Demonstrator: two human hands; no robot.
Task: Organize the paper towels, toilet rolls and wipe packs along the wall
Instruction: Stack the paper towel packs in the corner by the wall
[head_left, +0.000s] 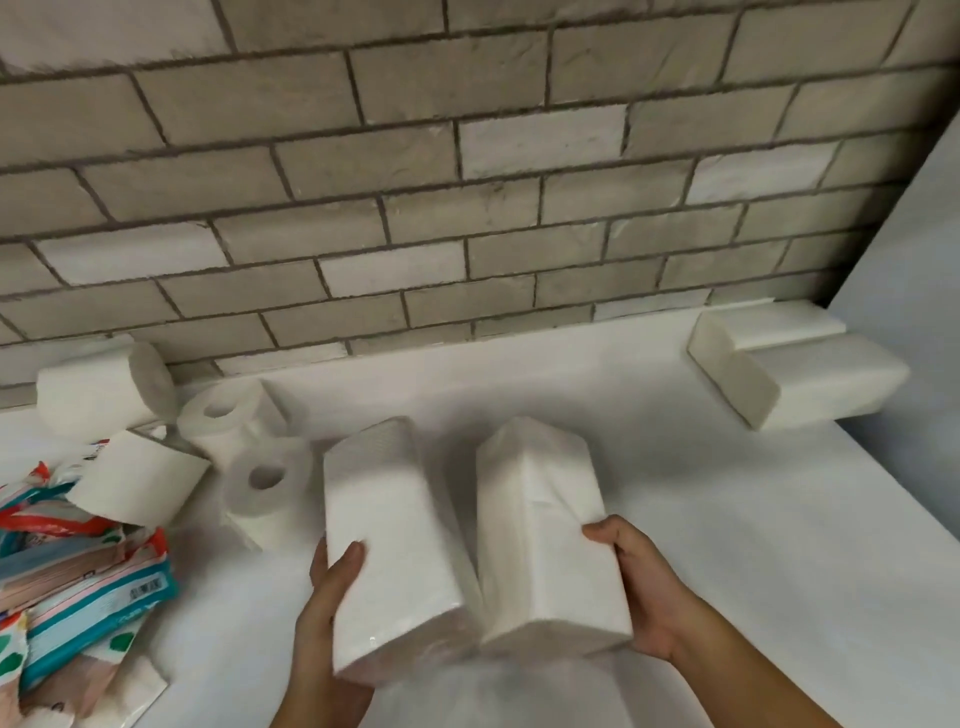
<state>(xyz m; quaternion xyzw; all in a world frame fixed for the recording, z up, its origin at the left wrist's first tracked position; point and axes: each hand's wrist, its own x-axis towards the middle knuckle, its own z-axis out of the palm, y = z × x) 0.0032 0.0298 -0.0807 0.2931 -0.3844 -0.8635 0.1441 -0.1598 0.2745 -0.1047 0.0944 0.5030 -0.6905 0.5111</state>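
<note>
Hands grasping two towel packs, seen from the head camera. Left hand (332, 597) grips the near end of the left pack (389, 540), thumb on its top face and fingers hidden beneath. Right hand (641, 587) grips the near right corner of the right pack (545, 530), thumb on top and fingers wrapped round the end. Both packs point away from the person towards the brick wall (467, 182); their near ends touch and their far ends spread apart. Whether they rest on the white surface (701, 519) or are lifted off it cannot be told.

Stack (795, 374) of further towel packs lies at far right, against the wall and in the corner. Four toilet rolls lie loosely grouped at left near the wall: one (104, 389) on its side by the bricks, two (228, 415) (270, 483) with cores facing up, and another (140, 483) tilted against the wipe packs (78, 582), which are heaped at the left edge.
</note>
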